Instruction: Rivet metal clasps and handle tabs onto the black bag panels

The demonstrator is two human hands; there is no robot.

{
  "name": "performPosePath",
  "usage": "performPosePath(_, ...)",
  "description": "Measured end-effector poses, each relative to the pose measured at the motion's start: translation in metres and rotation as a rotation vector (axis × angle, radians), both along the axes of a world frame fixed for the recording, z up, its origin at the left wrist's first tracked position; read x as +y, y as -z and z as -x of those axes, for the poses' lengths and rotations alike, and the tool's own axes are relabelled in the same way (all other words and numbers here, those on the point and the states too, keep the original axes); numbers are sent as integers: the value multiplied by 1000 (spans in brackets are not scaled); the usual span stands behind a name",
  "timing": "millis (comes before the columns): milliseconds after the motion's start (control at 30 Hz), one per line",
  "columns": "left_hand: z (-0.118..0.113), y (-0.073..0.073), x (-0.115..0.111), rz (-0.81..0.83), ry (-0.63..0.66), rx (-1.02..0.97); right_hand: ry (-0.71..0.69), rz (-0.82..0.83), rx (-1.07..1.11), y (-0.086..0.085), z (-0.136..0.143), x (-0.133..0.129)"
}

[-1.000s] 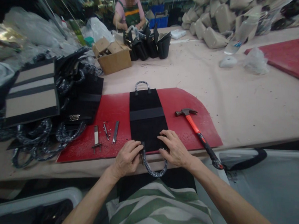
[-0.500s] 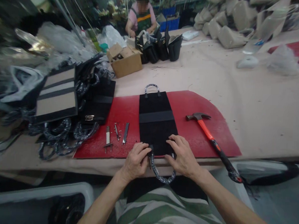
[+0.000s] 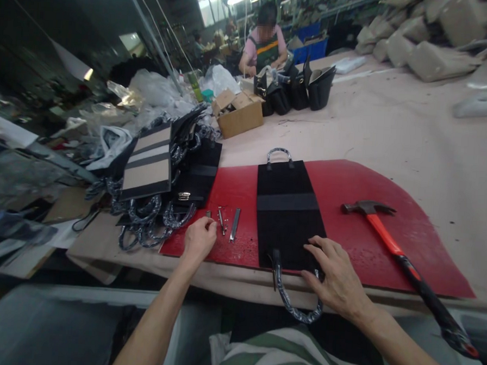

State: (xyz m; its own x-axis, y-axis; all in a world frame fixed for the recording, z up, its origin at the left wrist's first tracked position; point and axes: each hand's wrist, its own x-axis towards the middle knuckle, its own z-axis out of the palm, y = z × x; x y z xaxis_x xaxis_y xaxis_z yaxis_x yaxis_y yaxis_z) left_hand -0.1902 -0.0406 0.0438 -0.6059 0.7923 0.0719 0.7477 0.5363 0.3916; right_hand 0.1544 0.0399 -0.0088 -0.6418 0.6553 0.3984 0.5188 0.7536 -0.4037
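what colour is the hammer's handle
Bright orange-red near the head, black at the grip end of the hammer; the head view shows it.

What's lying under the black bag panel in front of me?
The black bag panel lies flat on a red mat. Your right hand presses its near edge. Anything between panel and mat is covered from view.

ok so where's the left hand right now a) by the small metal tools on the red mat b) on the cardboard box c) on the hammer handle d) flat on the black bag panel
a: the left hand is at the small metal tools on the red mat, while the right hand rests on the black bag panel; the hammer lies untouched.
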Motion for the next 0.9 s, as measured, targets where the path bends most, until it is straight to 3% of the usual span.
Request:
performPosePath(133, -13, -8, 20, 200, 143, -19, 11, 25, -14, -4, 1, -3)
performPosePath(267, -30, -4, 42, 359, 119, 38, 12, 84, -20, -9, 1, -7)
performPosePath(433, -24, 3, 54, 389, 145, -34, 31, 120, -15, -13, 2, -10)
performPosePath(533, -18, 5, 46, 251, 106, -262, 36, 127, -12, -13, 3, -10)
performPosePath(667, -25, 9, 27, -116, -1, -870, 36, 139, -11, -12, 3, -10)
performPosePath(800, -57, 12, 17, -393, -43, -1248, 34, 142, -10, -13, 2, -11)
performPosePath(900, -88, 16, 18, -482, -17, -1410, 38, 142, -7, -13, 2, -11)
